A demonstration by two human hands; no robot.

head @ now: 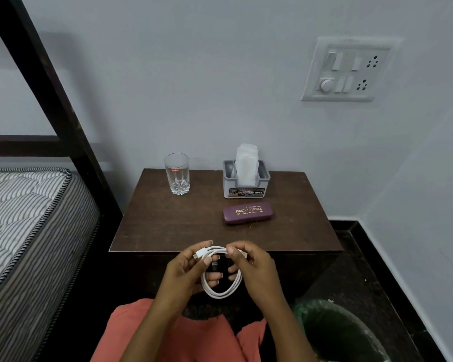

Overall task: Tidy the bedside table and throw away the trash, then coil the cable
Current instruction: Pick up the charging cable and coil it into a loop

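A white cable (221, 292) is wound into a loop of a few turns and hangs in front of the dark wooden bedside table (183, 218), just below its front edge. My left hand (186, 270) grips the loop's left side, with one white plug end sticking out between thumb and fingers. My right hand (251, 267) pinches the top right of the loop. On the table stand a clear glass (176, 173), a grey tissue holder (246, 182) with white tissue, and a purple glasses case (247, 212).
A bin with a green liner (335, 333) stands on the dark floor at the lower right. A striped mattress (24, 218) and dark bed frame (50, 82) are at the left. A switch panel (348, 70) is on the wall.
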